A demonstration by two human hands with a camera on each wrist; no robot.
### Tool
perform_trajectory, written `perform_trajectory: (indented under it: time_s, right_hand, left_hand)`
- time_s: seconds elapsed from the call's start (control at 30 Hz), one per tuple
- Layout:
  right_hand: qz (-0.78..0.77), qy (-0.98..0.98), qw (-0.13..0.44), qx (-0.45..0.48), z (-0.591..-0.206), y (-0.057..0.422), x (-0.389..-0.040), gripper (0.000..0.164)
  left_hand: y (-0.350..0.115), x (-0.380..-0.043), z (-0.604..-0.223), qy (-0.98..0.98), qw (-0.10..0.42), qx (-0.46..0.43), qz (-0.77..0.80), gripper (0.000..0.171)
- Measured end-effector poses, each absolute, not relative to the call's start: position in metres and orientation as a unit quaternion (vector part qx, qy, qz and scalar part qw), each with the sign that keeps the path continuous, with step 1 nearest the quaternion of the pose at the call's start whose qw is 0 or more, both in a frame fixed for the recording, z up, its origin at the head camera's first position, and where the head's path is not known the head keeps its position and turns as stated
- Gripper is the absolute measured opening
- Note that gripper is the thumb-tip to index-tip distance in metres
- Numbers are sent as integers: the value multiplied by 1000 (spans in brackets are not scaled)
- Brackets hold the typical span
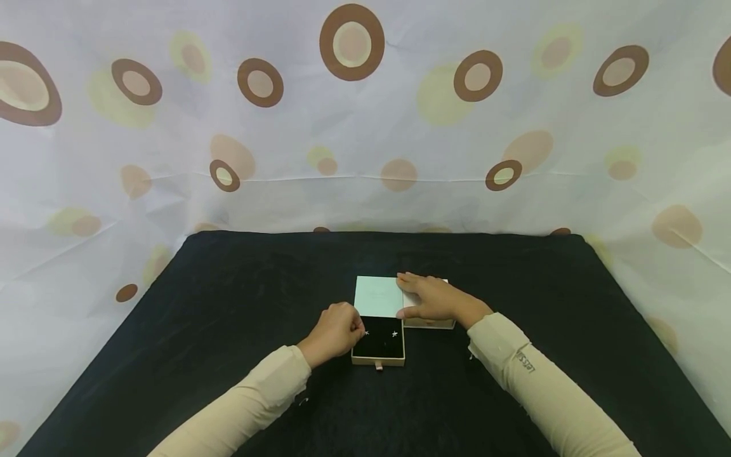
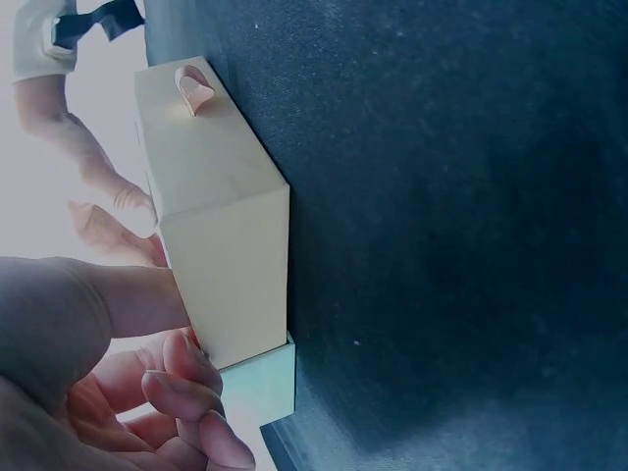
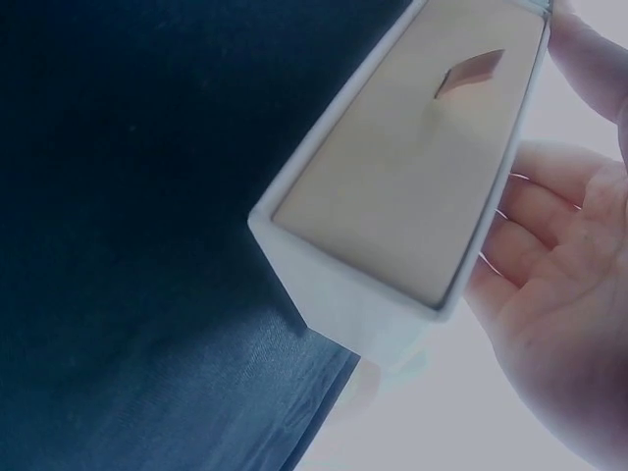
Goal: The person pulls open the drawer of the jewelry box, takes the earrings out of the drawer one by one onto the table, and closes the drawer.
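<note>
A mint-green box sleeve (image 1: 377,295) lies on the dark cloth, its cream drawer (image 2: 226,265) pulled out toward me. Black padding (image 1: 379,349) fills the drawer and carries two small star-shaped earrings, the right earring (image 1: 395,334) in plain sight. My left hand (image 1: 335,330) reaches over the drawer's left wall, thumb and curled fingertips pinching at the left earring (image 1: 367,332), which they partly cover. With fingers extended, my right hand (image 1: 431,298) rests across the sleeve's right side and a second, pale box (image 1: 429,324) beside it.
A pinkish ribbon tab (image 1: 379,365) sticks out from the drawer's front. On the pale box, a similar tab (image 3: 471,74) marks its pushed-in drawer. Dark cloth (image 1: 257,273) covers the table, and a patterned curtain (image 1: 365,127) hangs behind its far edge.
</note>
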State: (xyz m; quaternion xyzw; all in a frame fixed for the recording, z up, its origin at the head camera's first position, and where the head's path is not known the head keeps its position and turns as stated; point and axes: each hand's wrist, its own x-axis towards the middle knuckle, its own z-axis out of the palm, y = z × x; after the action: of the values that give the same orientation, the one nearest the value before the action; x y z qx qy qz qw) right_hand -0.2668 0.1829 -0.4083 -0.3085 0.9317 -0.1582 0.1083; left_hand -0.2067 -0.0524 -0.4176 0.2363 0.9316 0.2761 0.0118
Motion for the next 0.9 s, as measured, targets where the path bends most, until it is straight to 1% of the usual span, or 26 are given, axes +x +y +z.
perform_trajectory:
  time_s: [0.47, 0.73, 0.9]
  right_hand:
    - [-158, 931, 104, -312, -411, 183, -268, 83]
    - [-162, 929, 102, -316, -410, 183, -269, 83]
    - [-160, 929, 103, -318, -411, 183, -269, 83]
  left_hand:
    - [-54, -201, -415, 931, -20, 248, 267, 15]
    - [-54, -200, -415, 932, -27, 250, 263, 13]
    - [-54, -202, -413, 928, -14, 249, 276, 12]
